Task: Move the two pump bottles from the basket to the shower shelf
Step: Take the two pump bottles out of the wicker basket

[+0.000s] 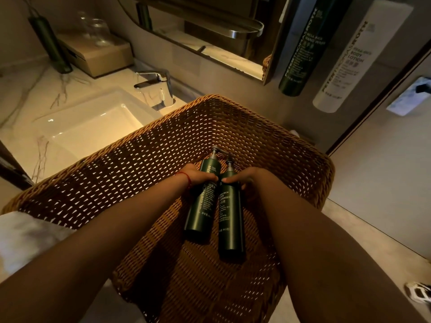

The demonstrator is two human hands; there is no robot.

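Two dark green pump bottles lie side by side at the bottom of a deep wicker basket (130,164), pump heads pointing away from me. My left hand (198,177), with a red string on its wrist, is wrapped round the upper part of the left pump bottle (201,206). My right hand (241,178) is closed round the neck end of the right pump bottle (229,224), whose label reads body cleanser. Both forearms reach down into the basket. No shower shelf can be made out.
Left of the basket is a white sink (91,127) with a chrome faucet (156,83) on a marble counter. A green hand wash bottle (305,50) and a white body lotion bottle (349,61) hang on the wall at upper right. A mirror with a metal shelf (233,31) is above.
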